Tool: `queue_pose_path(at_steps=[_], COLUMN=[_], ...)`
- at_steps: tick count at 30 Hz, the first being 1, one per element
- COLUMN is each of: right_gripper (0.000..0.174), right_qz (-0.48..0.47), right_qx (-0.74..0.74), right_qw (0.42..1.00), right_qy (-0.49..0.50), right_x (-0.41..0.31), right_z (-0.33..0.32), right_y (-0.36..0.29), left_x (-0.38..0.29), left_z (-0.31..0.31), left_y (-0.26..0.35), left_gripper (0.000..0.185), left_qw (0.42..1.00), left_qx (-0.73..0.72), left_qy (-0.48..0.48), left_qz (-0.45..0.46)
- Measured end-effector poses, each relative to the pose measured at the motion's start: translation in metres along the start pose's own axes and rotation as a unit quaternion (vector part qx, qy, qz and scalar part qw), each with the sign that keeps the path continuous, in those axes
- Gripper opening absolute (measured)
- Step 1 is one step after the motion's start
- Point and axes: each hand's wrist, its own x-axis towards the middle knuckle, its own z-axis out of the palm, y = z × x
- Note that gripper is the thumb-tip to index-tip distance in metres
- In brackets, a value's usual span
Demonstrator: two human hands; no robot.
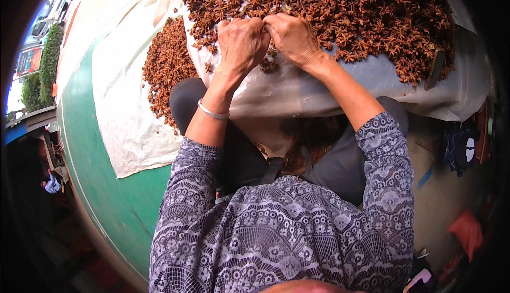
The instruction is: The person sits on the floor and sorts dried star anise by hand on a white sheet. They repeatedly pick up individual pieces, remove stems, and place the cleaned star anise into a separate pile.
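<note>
My left hand (243,44) and my right hand (293,38) meet over the near edge of a heap of dried star anise (358,18). Both have curled fingers, and the fingertips nearly touch. Whatever may be pinched between them is hidden behind the knuckles. A few pieces of star anise (269,63) lie just below, between my wrists. One loose star (208,67) sits apart, left of my left wrist. The heap rests on a plastic sheet (279,94) draped over a raised surface at my knees. A pale bangle (213,111) circles my left wrist.
A dark, flat, phone-like object (435,69) leans at the heap's right edge. On the left, a second brown heap (169,62) lies on a white sheet (123,133) over the green floor (95,197). A red bag (467,231) is at lower right. Another person (52,183) appears far left.
</note>
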Motion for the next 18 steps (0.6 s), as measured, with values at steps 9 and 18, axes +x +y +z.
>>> queue_pose_path(at_steps=[9,18], right_gripper=[0.018,0.023], right_qz=[0.294,-0.017], right_qx=[0.227,-0.022], right_qw=[0.927,0.992], right_qy=[0.048,-0.125], right_x=[0.021,-0.014], right_z=[-0.010,-0.054], right_y=[-0.001,-0.013], left_x=[0.011,-0.012], left_z=[-0.024,-0.031], left_y=[0.004,-0.050], left_gripper=[0.011,0.020], left_qw=[0.819,0.862], left_qx=[-0.472,-0.446], left_qy=[-0.279,-0.152], left_qz=[-0.171,-0.189])
